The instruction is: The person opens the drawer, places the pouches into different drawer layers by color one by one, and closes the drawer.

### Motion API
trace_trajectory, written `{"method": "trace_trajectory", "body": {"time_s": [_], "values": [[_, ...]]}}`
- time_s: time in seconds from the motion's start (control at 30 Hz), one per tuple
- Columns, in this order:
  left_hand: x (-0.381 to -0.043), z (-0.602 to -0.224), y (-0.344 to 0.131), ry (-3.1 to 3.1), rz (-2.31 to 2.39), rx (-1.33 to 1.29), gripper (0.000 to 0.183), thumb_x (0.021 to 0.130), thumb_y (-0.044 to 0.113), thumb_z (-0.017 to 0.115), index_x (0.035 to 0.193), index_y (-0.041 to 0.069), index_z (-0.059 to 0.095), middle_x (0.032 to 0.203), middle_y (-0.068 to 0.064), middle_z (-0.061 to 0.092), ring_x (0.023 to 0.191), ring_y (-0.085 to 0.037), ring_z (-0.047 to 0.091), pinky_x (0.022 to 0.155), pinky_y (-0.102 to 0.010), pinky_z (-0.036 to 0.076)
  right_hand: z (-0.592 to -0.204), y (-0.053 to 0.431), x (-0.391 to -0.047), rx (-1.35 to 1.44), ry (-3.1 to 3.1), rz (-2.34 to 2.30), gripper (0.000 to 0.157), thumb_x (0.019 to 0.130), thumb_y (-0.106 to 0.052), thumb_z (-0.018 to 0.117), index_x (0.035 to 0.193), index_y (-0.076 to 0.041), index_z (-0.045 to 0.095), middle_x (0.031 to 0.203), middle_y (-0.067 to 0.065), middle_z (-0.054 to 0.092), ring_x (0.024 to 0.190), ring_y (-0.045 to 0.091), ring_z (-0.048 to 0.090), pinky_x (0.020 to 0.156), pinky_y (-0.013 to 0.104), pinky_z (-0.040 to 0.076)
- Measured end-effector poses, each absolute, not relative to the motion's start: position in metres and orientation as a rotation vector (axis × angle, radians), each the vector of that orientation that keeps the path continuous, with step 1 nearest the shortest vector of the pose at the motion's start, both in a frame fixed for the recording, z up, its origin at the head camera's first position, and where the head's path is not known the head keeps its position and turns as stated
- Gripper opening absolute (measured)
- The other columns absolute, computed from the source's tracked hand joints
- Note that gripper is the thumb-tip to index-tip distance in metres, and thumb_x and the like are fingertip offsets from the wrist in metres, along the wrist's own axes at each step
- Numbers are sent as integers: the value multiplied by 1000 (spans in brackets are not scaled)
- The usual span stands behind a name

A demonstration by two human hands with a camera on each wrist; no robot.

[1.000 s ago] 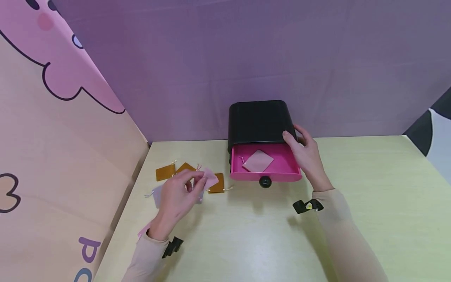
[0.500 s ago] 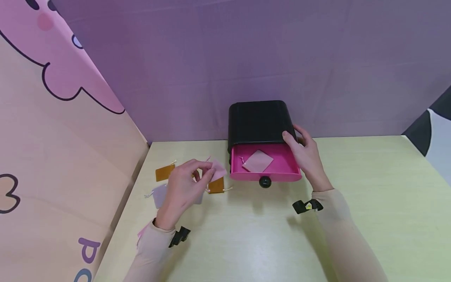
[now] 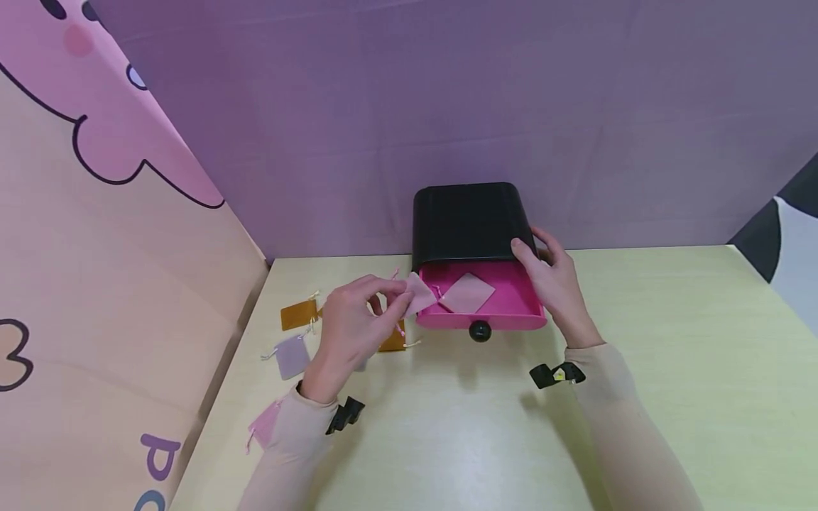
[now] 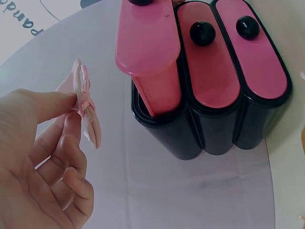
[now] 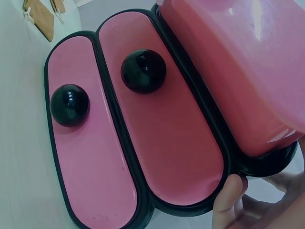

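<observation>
My left hand [image 3: 361,323] pinches a pink drawstring pouch [image 3: 419,294] between thumb and fingertips, at the left edge of the pulled-out top drawer [image 3: 520,294]. In the left wrist view the pouch [image 4: 90,114] is seen nearly edge-on, its other fingers loosely curled below. Inside the pink drawer lies another pale pink pouch [image 3: 469,293]. My right hand [image 3: 559,287] grips the right side of the black drawer cabinet [image 3: 473,220], thumb on its top edge and fingers along its side. Two lower drawers with black knobs, including the middle one [image 5: 162,124], are closed.
Left of the cabinet, brown pouches [image 3: 298,315], a lavender pouch [image 3: 293,356] and a pink pouch [image 3: 265,424] lie on the table [image 3: 466,440]. Another brown pouch [image 3: 393,339] is partly hidden by my left hand. A purple cloth wall [image 3: 383,128] stands behind the cabinet.
My left hand has moved right and slightly up with the pink pouch, from above the scattered pouches to the drawer's left edge. The right hand stays on the cabinet.
</observation>
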State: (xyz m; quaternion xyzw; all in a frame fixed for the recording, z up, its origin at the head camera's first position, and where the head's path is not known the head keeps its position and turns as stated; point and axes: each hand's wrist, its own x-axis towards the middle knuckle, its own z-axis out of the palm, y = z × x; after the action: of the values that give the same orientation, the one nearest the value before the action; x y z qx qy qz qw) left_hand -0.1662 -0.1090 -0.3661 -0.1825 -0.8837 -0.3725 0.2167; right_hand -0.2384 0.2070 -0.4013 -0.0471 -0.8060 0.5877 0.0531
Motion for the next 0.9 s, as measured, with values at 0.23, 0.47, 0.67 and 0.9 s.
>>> {"method": "trace_trajectory", "body": {"time_s": [0.23, 0.47, 0.67, 0.9], "values": [[-176, -360, -94, -2420, -1045, -525, 19, 93, 29, 82, 107, 16, 86, 92, 3, 81, 66, -10, 60, 62, -25, 50, -398, 210, -240, -136, -2465, 1771, 79, 103, -61, 54, 170, -27, 29, 157, 24, 50, 138, 42, 51, 120, 64, 40], [-185, -350, -80, -2538, -1033, -504, 22, 95, 34, 79, 109, 18, 85, 94, 4, 80, 69, -12, 59, 63, -26, 49, -399, 211, -241, -143, -2451, 1786, 79, 104, -60, 54, 170, -26, 28, 158, 24, 49, 139, 42, 50, 120, 63, 39], [-196, -349, -69, -2615, -1040, -486, 20, 96, 35, 77, 107, 20, 86, 84, 5, 75, 71, -12, 60, 63, -28, 47, -400, 210, -241, -147, -2450, 1799, 80, 103, -60, 55, 170, -27, 28, 159, 23, 48, 140, 42, 50, 121, 63, 39], [-209, -354, -57, -2712, -1050, -447, 21, 97, 38, 76, 109, 23, 86, 75, 7, 71, 71, -13, 59, 61, -27, 45, -399, 210, -242, -152, -2446, 1798, 79, 103, -58, 56, 170, -26, 29, 161, 24, 47, 142, 43, 48, 121, 65, 38]]}}
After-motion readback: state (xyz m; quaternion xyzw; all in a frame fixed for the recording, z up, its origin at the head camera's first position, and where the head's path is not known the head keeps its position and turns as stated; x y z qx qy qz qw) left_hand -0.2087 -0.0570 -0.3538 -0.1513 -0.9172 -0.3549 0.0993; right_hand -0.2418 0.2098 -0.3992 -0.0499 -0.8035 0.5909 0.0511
